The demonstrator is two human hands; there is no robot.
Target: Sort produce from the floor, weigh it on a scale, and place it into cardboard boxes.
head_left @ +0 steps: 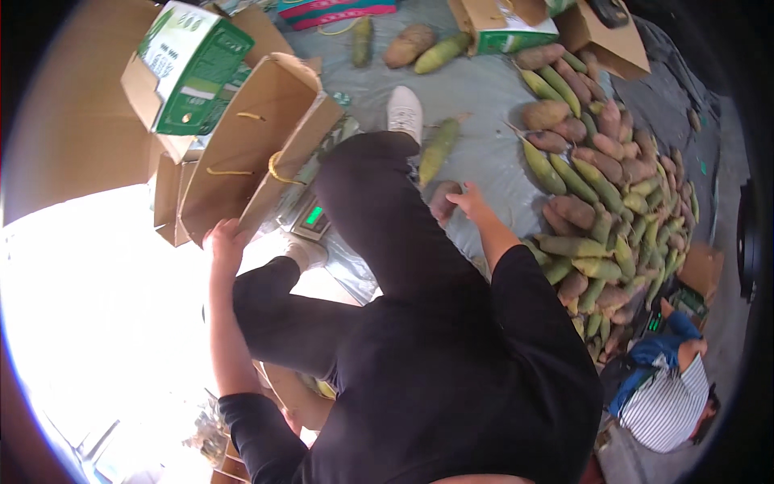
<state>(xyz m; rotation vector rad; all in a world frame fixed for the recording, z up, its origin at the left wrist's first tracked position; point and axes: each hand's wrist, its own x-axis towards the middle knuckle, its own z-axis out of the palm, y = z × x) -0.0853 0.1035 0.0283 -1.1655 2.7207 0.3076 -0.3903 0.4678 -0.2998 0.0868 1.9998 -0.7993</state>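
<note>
My right hand [474, 202] is closed round one end of a reddish-brown root vegetable [443, 202], low over the grey sheet beside my knee. My left hand [225, 240] grips the near edge of a tall open cardboard box [256, 133] with yellow cord handles. The box leans beside a scale [310, 216] with a lit green display, which it partly covers. A green radish [439, 152] lies between my white shoe [405, 111] and the held root. The bottom of the box is hidden.
A large heap of green radishes and reddish roots [601, 181] spreads at the right. Green-and-white cartons [197, 68] stand at the far left, another [512, 40] at the back. Several loose roots [409, 45] lie on the sheet [472, 93]. A person in striped clothing [665, 403] crouches lower right.
</note>
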